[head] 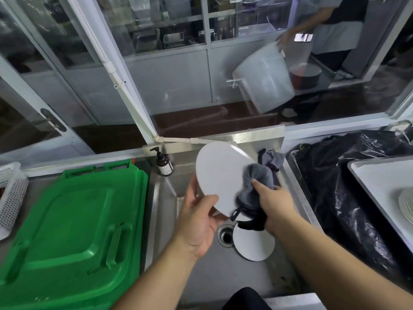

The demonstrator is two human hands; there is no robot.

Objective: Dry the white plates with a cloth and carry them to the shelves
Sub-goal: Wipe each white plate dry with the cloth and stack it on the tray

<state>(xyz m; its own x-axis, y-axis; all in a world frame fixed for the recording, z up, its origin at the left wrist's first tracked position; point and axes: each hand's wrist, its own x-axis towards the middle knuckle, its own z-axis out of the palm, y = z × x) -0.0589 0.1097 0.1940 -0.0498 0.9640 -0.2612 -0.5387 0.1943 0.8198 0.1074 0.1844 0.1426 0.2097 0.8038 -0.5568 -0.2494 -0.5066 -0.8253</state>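
Note:
I hold a white plate (220,175) tilted above the steel sink (252,280). My left hand (199,222) grips its lower left edge, thumb on the face. My right hand (273,203) holds a bunched grey cloth (257,182) with black trim against the plate's right side. A second white plate (253,243) lies flat in the sink beside the drain (224,234), partly hidden by the cloth. More white plates (406,206) sit in a tray at the far right edge.
A green bin lid (73,224) fills the counter to the left, with a white perforated basket (11,193) beyond it. A brown pump bottle (164,164) and a crumpled grey rag (271,158) stand at the sink's back. Black plastic bag (348,186) lies right. Behind glass, a person handles a white bucket (266,79).

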